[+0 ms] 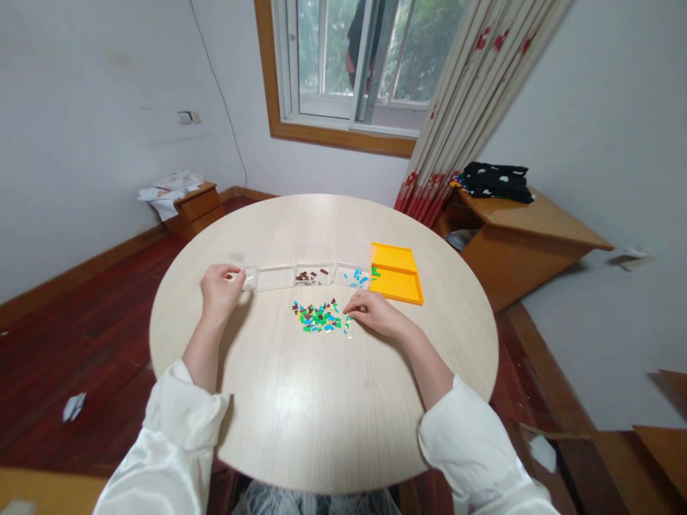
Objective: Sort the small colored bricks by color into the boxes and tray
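A loose pile of small building bricks (320,318) in green, blue, brown and pale yellow lies mid-table. At its right edge is my right hand (376,312), thumb and fingertips pinched together; anything between them is too small to make out. My left hand (222,290) is over the leftmost clear box (250,287), its fingers closed in a pinch and a few pale pieces beside them. Beyond the pile runs a row of clear boxes: one without visible pieces (275,278), one with brown bricks (305,276), one with blue bricks (357,277). The open yellow case (402,287) at the row's right end holds green bricks (376,272).
Everything stands on a round pale wooden table (316,400). Behind it are a window (343,100) and a patterned curtain (456,107). To the right, a tilted wooden cabinet (531,236) carries dark folded cloth (497,180). A small wooden stand (201,207) is at the left.
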Demonstrator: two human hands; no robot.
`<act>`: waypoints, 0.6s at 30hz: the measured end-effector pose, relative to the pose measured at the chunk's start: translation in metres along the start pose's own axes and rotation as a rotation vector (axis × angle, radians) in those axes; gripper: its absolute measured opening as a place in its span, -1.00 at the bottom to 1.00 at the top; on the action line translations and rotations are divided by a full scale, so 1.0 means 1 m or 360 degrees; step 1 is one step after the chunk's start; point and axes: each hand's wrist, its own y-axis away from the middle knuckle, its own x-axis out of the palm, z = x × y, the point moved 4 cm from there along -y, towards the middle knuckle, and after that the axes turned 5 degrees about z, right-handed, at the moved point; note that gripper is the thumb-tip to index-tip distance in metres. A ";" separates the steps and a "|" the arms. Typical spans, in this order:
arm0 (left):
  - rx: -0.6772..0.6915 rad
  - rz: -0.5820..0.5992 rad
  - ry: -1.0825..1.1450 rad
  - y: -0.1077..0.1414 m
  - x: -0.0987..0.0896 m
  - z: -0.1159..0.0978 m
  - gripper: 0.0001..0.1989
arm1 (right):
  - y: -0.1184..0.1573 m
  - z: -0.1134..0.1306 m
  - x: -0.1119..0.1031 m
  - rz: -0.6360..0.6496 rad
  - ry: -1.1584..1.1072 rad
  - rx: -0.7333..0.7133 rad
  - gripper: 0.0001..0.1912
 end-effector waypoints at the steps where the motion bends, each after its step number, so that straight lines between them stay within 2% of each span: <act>1: 0.0007 0.0019 -0.0052 0.000 0.000 0.001 -0.85 | 0.000 0.000 0.000 0.0002 0.0001 0.0006 -0.80; 10: -0.0073 0.0044 -0.0378 -0.005 -0.004 0.017 -0.79 | -0.001 -0.001 0.001 -0.0023 0.0085 0.0122 -0.93; 15: -0.0066 0.0050 -0.0329 -0.006 -0.003 0.020 -0.75 | -0.001 0.002 0.000 -0.0127 0.0013 0.0130 -0.91; 18: 0.0007 -0.0042 -0.0248 -0.004 -0.005 0.014 -0.75 | 0.000 0.003 -0.003 -0.0244 -0.0078 0.0108 -0.91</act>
